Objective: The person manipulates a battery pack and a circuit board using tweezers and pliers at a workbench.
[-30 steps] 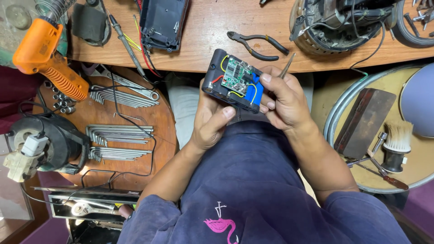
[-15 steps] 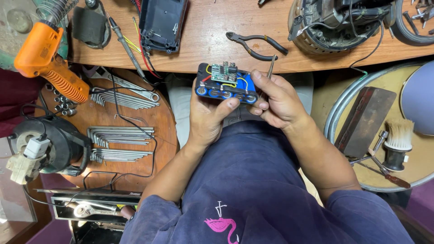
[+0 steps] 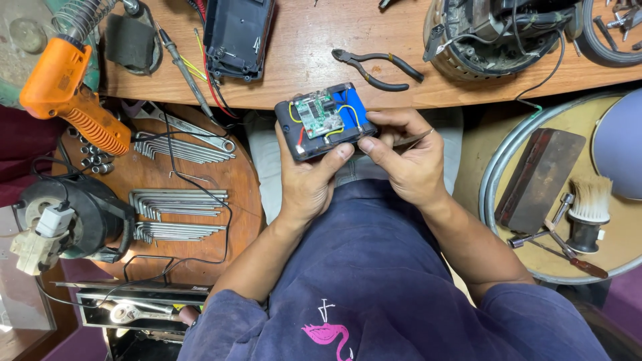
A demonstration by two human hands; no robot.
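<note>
Black pack: an open battery pack (image 3: 326, 121) with a green circuit board, blue cells and yellow and red wires showing, held face up just below the desk's front edge, above the person's lap.
Left hand: the left hand (image 3: 309, 177) cups the pack from beneath, thumb pressed on its lower edge, closed firmly around it.
Right hand: the right hand (image 3: 405, 157) grips the pack's right end with thumb and fingers; a thin metal tool (image 3: 409, 140) lies pinched between its fingers, pointing right.
Desk: the wooden desk (image 3: 314, 60) carries black-handled pliers (image 3: 372, 67) near its front edge, just above the pack.
Desk, rear: a black casing (image 3: 237, 33) sits at the back edge, red and yellow leads beside it.
Desk, right corner: a motor housing (image 3: 495, 30).
Desk, left corner: an orange heat gun (image 3: 70, 93) hangs over the edge.
Round stool: hex keys (image 3: 175, 204) lie in rows on it, left of the person.
Round tray: a brush (image 3: 588, 210) stands at the right.
</note>
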